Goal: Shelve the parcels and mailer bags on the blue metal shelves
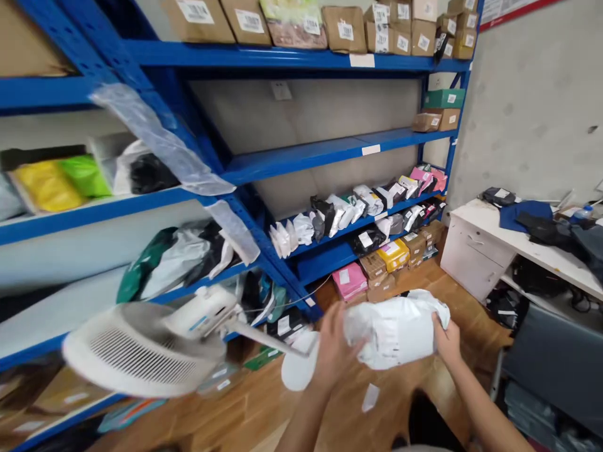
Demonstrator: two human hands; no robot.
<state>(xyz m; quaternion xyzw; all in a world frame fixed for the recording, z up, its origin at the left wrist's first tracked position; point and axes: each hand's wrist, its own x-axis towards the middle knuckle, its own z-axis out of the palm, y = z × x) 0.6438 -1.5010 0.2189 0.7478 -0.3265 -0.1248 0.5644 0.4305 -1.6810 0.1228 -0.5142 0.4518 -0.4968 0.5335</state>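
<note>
Both hands held one white poly mailer parcel (393,329) in the air above the wooden floor (264,408), in front of the blue shelving (301,154). The left hand (332,351) had its grip clamped on the parcel's left end, fingers spread across the near face. The right hand (445,339) had its grip clamped on the right end, thumb on top. A printed label showed on the parcel's near face, too blurred to read.

A white pedestal fan (141,348) stood tilted just left of the left hand, its round base on the floor directly below that hand. A small white slip of paper (370,397) lay on the floor below the parcel.

The lower shelf behind the parcel carried a row of white, black and pink mailer bags (358,210), set upright along its front edge. Below them sat brown cartons, a yellow box (394,253) and a pink parcel (349,280). The top shelf carried labelled cardboard boxes (343,28).

At the right stood a white bench (475,248) with drawers, carrying dark clothing (541,226) near its back edge.
</note>
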